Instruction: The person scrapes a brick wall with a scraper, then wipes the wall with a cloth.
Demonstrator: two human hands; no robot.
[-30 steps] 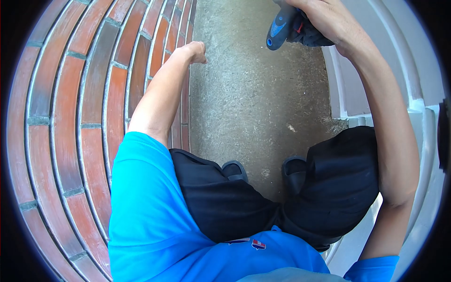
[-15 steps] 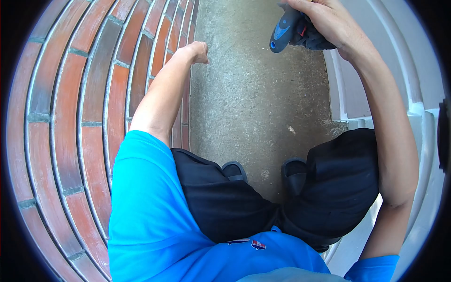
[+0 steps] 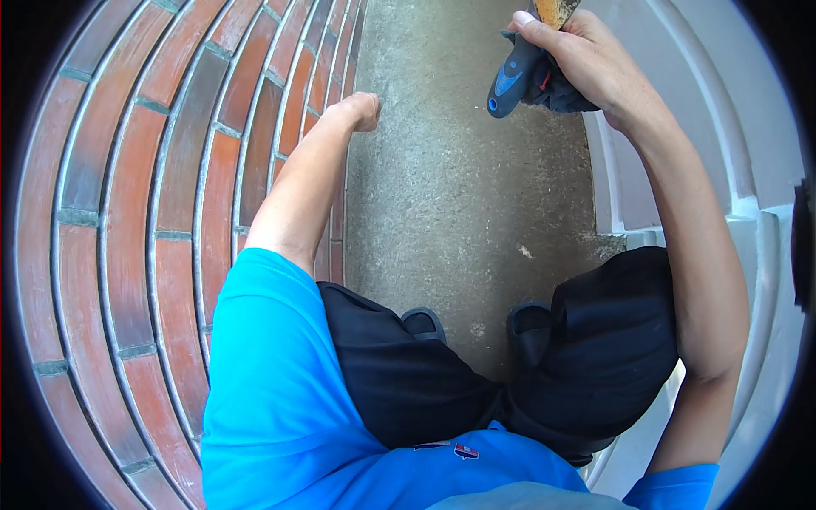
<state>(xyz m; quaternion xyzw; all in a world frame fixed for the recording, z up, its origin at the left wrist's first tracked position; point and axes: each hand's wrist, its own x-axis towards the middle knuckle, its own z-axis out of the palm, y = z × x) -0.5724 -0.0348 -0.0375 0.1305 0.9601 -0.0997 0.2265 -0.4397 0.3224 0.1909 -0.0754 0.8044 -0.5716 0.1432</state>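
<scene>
My right hand is closed around a tool with a black and blue handle and a worn yellowish-brown blade at the top edge. Bunched dark cloth hangs beneath the same hand. Beside the brick wall, my left hand has its fingers curled in. Whatever it may hold is hidden, and I cannot tell whether it touches the bricks.
A concrete floor strip runs between the brick wall and a pale moulded wall on the right. My knees in black trousers and feet in dark sandals are at the bottom.
Both hands appear slightly lower in the view. More of the tool shows above my right hand, including its yellowish-brown blade, which was out of view before.
</scene>
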